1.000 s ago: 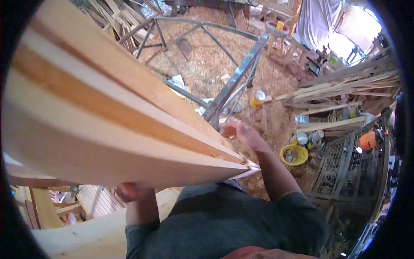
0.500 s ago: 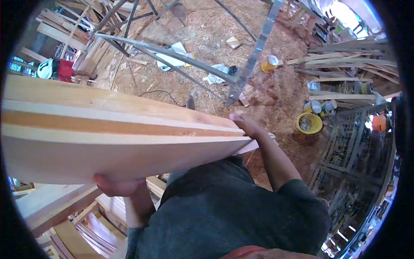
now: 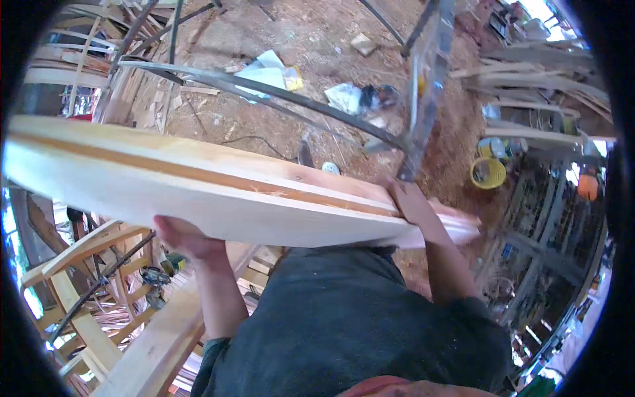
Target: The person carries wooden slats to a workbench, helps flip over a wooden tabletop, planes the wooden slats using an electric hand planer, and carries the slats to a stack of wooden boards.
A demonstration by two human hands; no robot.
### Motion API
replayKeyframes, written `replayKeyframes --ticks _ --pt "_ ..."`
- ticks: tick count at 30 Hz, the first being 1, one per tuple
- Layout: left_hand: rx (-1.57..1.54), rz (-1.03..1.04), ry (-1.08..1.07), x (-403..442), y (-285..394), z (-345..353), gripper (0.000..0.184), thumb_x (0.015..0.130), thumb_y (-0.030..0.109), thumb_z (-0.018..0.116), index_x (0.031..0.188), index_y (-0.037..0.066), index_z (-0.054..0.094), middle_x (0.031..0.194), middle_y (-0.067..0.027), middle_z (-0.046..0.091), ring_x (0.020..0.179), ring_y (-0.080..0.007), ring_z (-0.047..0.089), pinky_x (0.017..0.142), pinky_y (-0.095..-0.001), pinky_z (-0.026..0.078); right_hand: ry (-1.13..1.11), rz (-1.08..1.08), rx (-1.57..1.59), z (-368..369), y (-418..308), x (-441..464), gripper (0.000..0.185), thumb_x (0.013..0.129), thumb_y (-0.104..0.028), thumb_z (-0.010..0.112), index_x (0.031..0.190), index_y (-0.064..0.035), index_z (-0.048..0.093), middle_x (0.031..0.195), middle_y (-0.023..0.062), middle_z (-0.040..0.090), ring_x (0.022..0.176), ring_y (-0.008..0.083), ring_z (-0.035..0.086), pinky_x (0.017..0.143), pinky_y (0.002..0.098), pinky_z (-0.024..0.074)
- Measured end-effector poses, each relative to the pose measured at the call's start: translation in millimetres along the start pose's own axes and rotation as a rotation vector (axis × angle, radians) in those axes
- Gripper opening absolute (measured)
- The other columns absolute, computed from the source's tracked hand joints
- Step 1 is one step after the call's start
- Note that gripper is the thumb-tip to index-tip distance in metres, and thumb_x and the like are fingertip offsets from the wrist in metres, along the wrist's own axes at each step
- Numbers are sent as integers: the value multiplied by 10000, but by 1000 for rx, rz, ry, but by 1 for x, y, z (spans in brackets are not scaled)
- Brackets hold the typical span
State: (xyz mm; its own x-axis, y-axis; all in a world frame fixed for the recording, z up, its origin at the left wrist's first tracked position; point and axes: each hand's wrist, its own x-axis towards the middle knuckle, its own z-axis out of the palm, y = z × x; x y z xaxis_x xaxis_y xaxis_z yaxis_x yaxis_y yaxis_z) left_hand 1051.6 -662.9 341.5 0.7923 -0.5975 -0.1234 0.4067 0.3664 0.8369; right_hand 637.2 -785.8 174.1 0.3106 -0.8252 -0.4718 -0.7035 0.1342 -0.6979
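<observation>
A long, pale wooden board (image 3: 284,221) crosses the view in front of my body, with a darker orange band running lengthwise along its edge. Whether it is one grooved piece or pieces laid together, I cannot tell. My left hand (image 3: 188,239) supports it from below on the left, thumb against the near face and the other fingers hidden. Near the right end, my right hand (image 3: 411,200) is wrapped over the upper edge. Some splintered fibres show along the orange band between my hands.
A metal frame (image 3: 264,92) stands just beyond the board, over a floor strewn with shavings. To the right are a yellow basket (image 3: 488,173), stacked timber (image 3: 529,83) and a wire-mesh frame (image 3: 529,225). A thick wooden beam (image 3: 155,344) and wooden frames (image 3: 86,291) lie lower left.
The board and my right hand have shifted to the right in view, and more of the board's right end shows. My left hand sits slightly higher. The surroundings have swung with the camera.
</observation>
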Motion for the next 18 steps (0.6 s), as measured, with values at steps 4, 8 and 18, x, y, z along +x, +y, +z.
replayKeyframes --ticks 4,8,18 --pt "42 -105 207 54 -24 23 801 929 598 548 1526 78 426 1488 -118 528 1344 -350 514 1116 -525 419 -125 184 -38 -40 -75 0 824 1007 -672 430 1106 98 703 1112 374 675 1126 492 651 1002 506 468" --pt "-242 -236 -117 102 -46 22 749 944 528 542 1523 68 429 1487 -155 533 1343 -374 524 1140 -530 409 -3 234 -203 -34 -53 31 752 1005 -610 512 1102 115 690 958 322 704 1053 392 696 961 451 487" --pt "-262 -575 -9 266 -96 35 702 980 434 506 1517 -5 399 1490 -229 516 1357 -405 522 1170 -545 387 -272 398 -426 -46 -145 152 729 1025 -667 354 1228 -58 700 1127 351 678 1127 496 641 1002 472 469"
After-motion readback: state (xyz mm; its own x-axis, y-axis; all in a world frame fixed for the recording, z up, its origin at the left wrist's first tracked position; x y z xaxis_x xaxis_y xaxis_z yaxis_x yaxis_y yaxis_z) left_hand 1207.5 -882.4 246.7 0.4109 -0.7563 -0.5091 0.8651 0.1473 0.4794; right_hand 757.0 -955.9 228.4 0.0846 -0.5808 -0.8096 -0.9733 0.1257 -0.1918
